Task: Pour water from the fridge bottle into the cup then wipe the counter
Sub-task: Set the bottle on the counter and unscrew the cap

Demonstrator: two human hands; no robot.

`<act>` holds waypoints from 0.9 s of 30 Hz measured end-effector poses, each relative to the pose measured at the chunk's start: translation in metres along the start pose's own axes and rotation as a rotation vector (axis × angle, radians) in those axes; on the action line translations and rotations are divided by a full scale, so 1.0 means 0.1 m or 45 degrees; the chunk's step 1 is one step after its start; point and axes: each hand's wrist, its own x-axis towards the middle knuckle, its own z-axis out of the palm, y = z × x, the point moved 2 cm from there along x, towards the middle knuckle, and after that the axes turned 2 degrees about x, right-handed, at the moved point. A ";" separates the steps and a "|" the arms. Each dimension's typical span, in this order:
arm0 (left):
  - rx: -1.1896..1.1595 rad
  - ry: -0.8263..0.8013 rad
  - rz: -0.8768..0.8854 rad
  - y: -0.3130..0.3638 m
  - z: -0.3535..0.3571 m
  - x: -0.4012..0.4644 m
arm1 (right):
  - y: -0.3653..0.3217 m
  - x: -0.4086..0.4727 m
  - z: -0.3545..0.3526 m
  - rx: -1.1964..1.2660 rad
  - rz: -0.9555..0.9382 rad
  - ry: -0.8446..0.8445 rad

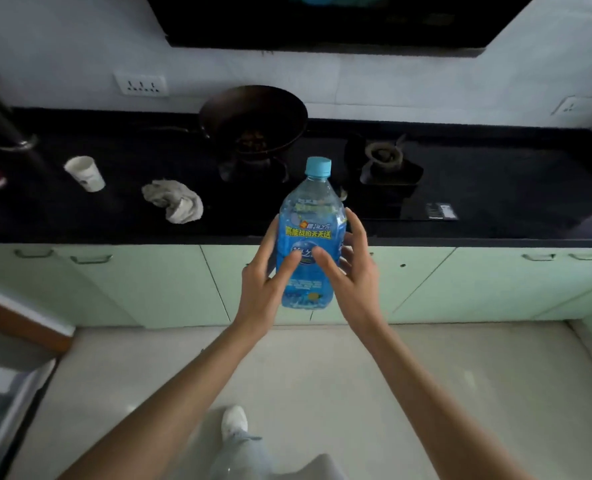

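Bottle: the blue-labelled water bottle (306,251) is held upright in the air in front of the worktop (495,188), its light-blue cap (318,167) still on.
Left hand: the left hand (268,271) grips the bottle's left side, fingers round the far side and thumb lying across the label.
Right hand: the right hand (348,265) holds the right side the same way, thumb on the label and fingers spread round the back.
Why two hands: the bottle looks large and nearly full, so a grip from both sides likely steadies its weight while it is carried to the worktop.
Cup: the white paper cup (85,173) stands on the worktop well to the left of the hands, apart from the bottle.
Cloth: a crumpled grey cloth (173,200) lies on the worktop between cup and bottle, handy for the wiping to come.
Stage: judged from the closed cap, nothing is poured yet; the cap must come off first.
Nearby: a dark wok (253,116) sits on the hob behind.
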 end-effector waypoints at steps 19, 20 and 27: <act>0.236 0.287 -0.016 -0.67 -2.20 1.29 | 0.35 1.43 2.44 -0.128 -0.027 -0.493; 0.241 0.296 -0.017 -0.68 -2.27 1.35 | 0.37 1.48 2.52 -0.128 -0.030 -0.493; 0.272 0.406 -0.018 -0.89 -2.73 1.72 | 0.47 1.92 3.10 -0.135 -0.052 -0.586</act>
